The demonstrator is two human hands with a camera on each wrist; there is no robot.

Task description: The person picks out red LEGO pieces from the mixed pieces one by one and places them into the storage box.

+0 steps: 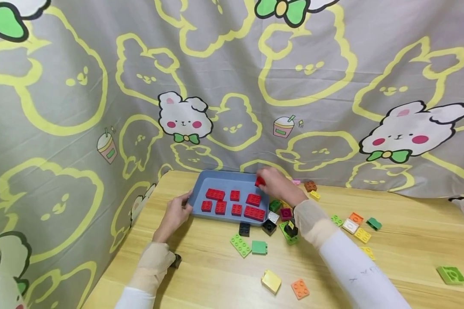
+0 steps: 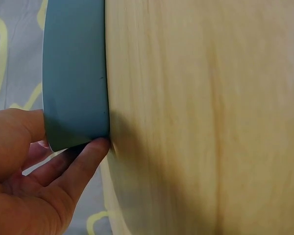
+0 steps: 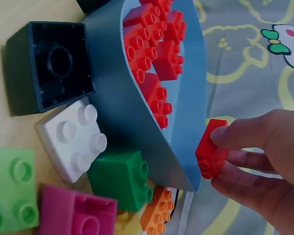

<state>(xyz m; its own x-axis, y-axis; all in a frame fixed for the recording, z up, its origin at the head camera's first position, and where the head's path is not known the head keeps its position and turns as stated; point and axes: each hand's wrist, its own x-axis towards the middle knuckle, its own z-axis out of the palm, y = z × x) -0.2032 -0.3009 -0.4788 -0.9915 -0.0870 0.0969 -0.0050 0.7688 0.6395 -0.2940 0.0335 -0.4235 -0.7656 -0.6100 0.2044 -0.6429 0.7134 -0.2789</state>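
Note:
A blue-grey tray (image 1: 228, 180) stands toward the back of the table with several red toy bricks (image 1: 215, 194) in it, studs up. At the tray's left end, my left hand (image 1: 177, 211) grips the corner, thumb at the rim and fingers low on the wall, as the left wrist view shows. My right hand (image 1: 275, 183) pinches a small red brick (image 3: 213, 148) between thumb and fingers at the tray's back right corner. In the right wrist view that brick is right by the rim.
Several loose bricks crowd the tray's right side, among them a black one (image 3: 59, 68), a white one (image 3: 71, 139) and a dark green one (image 3: 121, 176). A green block (image 1: 259, 247), a pale yellow one (image 1: 271, 281) and an orange one (image 1: 300, 289) lie nearer. A patterned curtain (image 1: 224, 77) hangs behind.

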